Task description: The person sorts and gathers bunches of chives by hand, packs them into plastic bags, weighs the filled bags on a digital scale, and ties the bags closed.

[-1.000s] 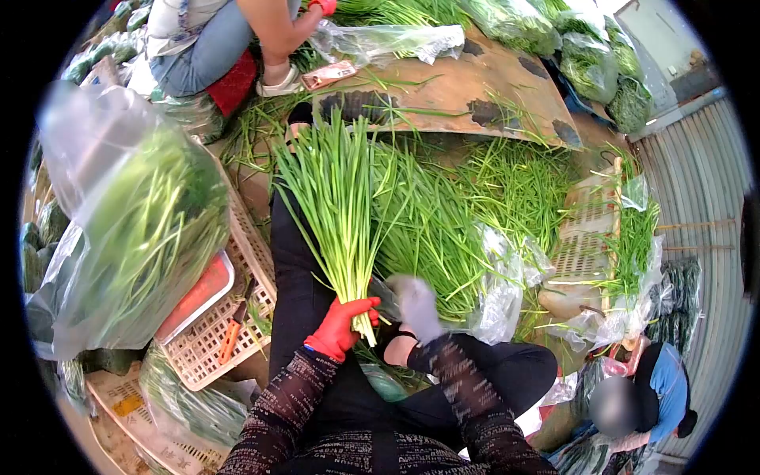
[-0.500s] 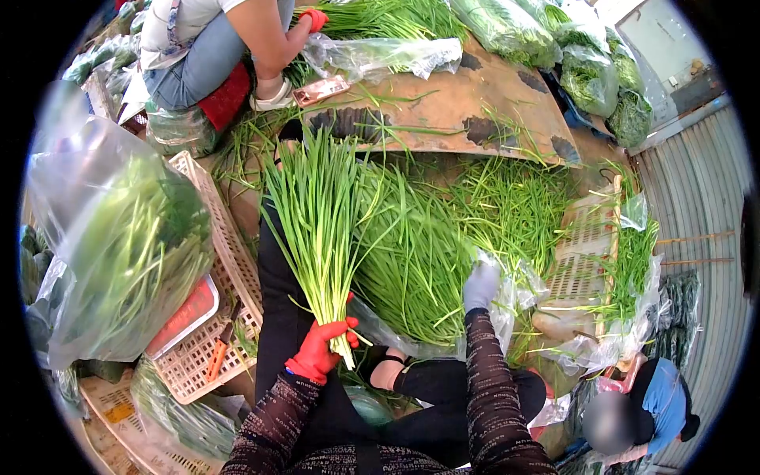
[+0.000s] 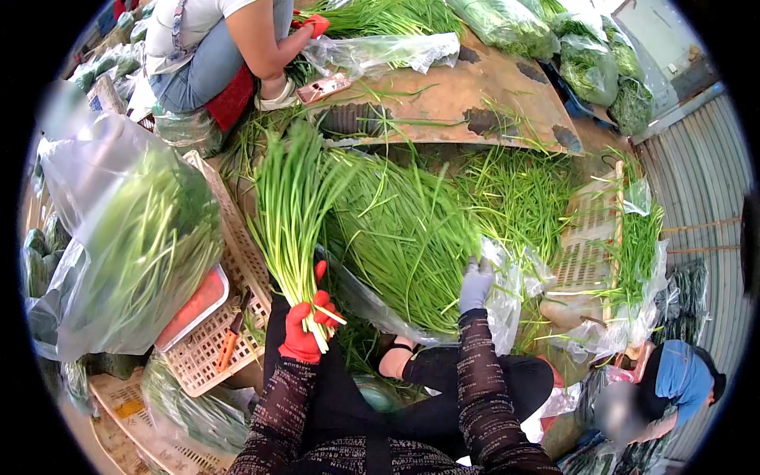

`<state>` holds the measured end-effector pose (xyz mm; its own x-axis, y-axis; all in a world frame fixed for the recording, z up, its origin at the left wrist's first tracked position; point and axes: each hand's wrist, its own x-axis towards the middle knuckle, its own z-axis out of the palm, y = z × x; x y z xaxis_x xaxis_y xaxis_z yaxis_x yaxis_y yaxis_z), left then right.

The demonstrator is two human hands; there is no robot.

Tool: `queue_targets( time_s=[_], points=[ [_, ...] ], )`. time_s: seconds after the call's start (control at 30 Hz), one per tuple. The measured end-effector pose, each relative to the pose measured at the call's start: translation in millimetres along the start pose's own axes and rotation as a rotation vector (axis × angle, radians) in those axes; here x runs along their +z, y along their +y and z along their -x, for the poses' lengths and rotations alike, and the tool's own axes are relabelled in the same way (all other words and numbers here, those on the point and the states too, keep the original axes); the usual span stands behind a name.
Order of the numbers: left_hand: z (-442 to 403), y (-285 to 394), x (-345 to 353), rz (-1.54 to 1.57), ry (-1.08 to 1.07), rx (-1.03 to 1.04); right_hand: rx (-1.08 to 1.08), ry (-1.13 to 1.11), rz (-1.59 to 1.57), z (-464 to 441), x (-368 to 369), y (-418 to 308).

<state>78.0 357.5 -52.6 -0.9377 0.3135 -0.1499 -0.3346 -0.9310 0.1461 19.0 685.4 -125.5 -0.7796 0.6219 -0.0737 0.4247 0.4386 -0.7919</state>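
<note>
My left hand [image 3: 305, 328], in a red glove, grips the pale lower stems of a bunch of long green leaves [image 3: 294, 214], tips pointing away from me. To its right a large heap of the same greens [image 3: 404, 245] lies on a clear plastic sheet [image 3: 503, 305]. At the heap's right edge my right hand [image 3: 476, 283], in a grey glove, rests against the leaves and plastic with its fingers extended. Whether it touches any single stem is hard to tell.
A bagged bunch [image 3: 150, 245] stands at left by a plastic crate [image 3: 202, 356] with an orange-handled knife [image 3: 228, 348]. A brown board [image 3: 443, 103] lies ahead, a phone [image 3: 323, 89] at its left. One person [image 3: 261, 39] squats upper left, another [image 3: 681, 380] lower right.
My left hand has shifted left with the bunch. My right hand, blurred near my left hand a second ago, has moved right to the heap's edge.
</note>
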Motion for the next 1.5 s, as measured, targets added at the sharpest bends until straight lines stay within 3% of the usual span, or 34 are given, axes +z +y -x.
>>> queue_targets(
  time_s=[0.07, 0.1, 0.17, 0.33, 0.5, 0.57, 0.63, 0.67, 0.7, 0.77, 0.87, 0.93, 1.0, 1.07, 1.13, 1.23, 1.27, 1.3, 1.33, 1.4, 1.47, 1.5],
  points=[
    [-2, 0, 1, 0.043, -0.003, -0.021, 0.130, 0.021, -0.500, 25, 2, -10],
    [-3, 0, -1, 0.051, -0.005, -0.033, 0.268, -0.084, -0.399, 48, 0, -19],
    [-2, -2, -2, 0.044, 0.017, -0.049, 0.128, -0.206, -0.029, 70, 24, 20],
    [2, -4, -8, -0.045, 0.093, -0.102, 0.084, -0.347, 0.392, 117, 58, 13],
    [4, -8, -6, -0.264, 0.051, -0.151, 0.222, -0.267, 0.158, 111, 64, 13],
    [5, -12, -1, -0.275, 0.027, -0.180, 0.119, -0.246, 0.258, 107, 57, 2],
    [6, -17, 6, -0.453, 0.049, -0.251, 0.168, -0.296, -0.373, 114, 48, -16],
    [5, -23, -1, -0.446, 0.111, -0.262, 0.247, -0.389, -0.538, 125, 33, -42],
    [3, -26, -2, -0.436, 0.137, -0.327, 0.190, -0.566, -0.368, 130, 24, -51],
    [0, -35, -14, -0.503, 0.226, -0.429, 0.314, -0.567, -0.323, 161, 22, -81],
    [0, -52, -23, -0.636, 0.165, -0.350, 0.109, -0.616, -0.410, 195, 30, -71],
    [4, -49, -31, -0.644, 0.127, -0.445, -0.241, -0.564, -0.337, 200, 48, -10],
    [8, -43, -24, -0.690, 0.095, -0.477, -0.140, -0.601, -0.237, 200, 43, -29],
    [13, -36, -15, -0.782, 0.112, -0.490, -0.422, -0.680, 0.119, 183, 37, -27],
    [16, -35, -12, -0.869, 0.137, -0.522, -0.698, -0.737, 0.095, 166, 46, 26],
    [22, -36, 0, -1.152, 0.044, -0.431, 0.182, -0.972, -0.811, 171, 23, -46],
    [19, -45, -17, -1.466, -0.087, -0.204, 0.383, -0.908, -1.068, 184, 5, -93],
    [17, -51, -33, -1.766, -0.222, 0.035, 0.437, -1.020, -1.032, 164, 10, -65],
    [29, -40, 8, -1.970, -0.005, -0.209, 0.394, -0.995, -1.057, 167, 15, -68],
    [38, -39, 40, -2.278, 0.018, -0.068, 0.337, -0.976, -1.095, 174, 22, -79],
    [37, -34, 61, -2.409, 0.023, 0.011, 0.669, -1.085, -1.209, 179, 16, -104],
    [34, -31, 68, -2.527, -0.033, 0.143, 0.661, -1.096, -1.209, 184, 14, -117]
  ],
)
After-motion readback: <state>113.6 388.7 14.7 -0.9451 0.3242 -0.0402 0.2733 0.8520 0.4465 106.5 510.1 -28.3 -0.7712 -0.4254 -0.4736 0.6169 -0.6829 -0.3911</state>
